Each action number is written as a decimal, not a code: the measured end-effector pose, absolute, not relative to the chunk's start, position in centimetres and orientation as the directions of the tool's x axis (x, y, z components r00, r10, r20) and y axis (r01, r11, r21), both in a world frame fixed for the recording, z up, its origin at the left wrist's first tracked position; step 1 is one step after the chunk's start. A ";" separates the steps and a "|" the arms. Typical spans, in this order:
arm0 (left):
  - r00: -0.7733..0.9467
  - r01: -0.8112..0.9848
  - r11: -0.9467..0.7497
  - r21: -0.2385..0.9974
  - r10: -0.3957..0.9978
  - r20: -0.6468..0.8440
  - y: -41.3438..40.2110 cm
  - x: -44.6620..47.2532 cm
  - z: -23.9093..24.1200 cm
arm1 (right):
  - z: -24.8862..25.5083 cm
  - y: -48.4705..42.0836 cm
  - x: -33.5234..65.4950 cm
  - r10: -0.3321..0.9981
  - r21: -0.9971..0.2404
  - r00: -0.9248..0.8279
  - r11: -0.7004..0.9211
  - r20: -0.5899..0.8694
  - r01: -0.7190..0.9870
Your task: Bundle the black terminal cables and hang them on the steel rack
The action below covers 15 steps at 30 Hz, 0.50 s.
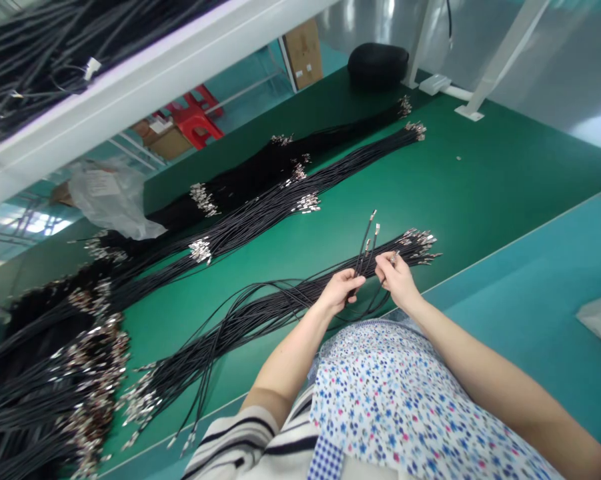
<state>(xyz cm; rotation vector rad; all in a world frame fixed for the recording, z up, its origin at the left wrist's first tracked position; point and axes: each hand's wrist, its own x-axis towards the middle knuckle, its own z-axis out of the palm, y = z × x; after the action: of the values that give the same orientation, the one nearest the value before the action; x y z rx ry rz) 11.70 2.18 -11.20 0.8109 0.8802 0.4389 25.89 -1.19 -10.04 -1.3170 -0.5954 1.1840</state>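
My left hand is closed around a few black cables, whose metal-tipped ends stick up past the thumb. Just to its right, my right hand pinches the metal end of a cable between thumb and fingertips. Under both hands a long bundle of black cables lies across the green table, with metal connectors at its right end and pale ones at its left. Some loose cables loop out over the bundle near my left wrist.
Behind lies another row of cable bundles. A large heap of cables fills the table's left end. Farther back are a clear plastic bag, a black case and white frame posts. A white shelf beam crosses the upper left.
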 end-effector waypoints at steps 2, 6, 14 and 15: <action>0.584 0.046 0.610 0.791 0.626 -0.516 2.1 11.6 -11.4 | -9.8 -1.0 26.4 0.864 -0.918 0.413 -0.125 -0.287 -0.376; 0.597 0.142 0.551 0.822 0.615 -0.515 1.7 11.2 -11.3 | -9.3 -0.4 27.2 0.852 -0.879 0.387 -0.160 -0.353 -0.448; 0.429 0.049 0.526 0.849 0.757 -0.493 2.0 11.5 -11.1 | -10.7 -0.7 28.5 0.790 -0.811 0.409 -0.181 -0.457 -0.557; 0.397 0.001 0.523 0.853 0.782 -0.480 2.4 11.6 -10.9 | -10.8 -1.0 28.9 0.807 -0.751 0.343 -0.178 -0.482 -0.636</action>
<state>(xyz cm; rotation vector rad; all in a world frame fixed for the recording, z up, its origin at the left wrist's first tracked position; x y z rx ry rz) 11.56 2.38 -10.90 0.8999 1.0555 0.5902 28.89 -1.03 -10.84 -1.1810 -0.1883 1.2963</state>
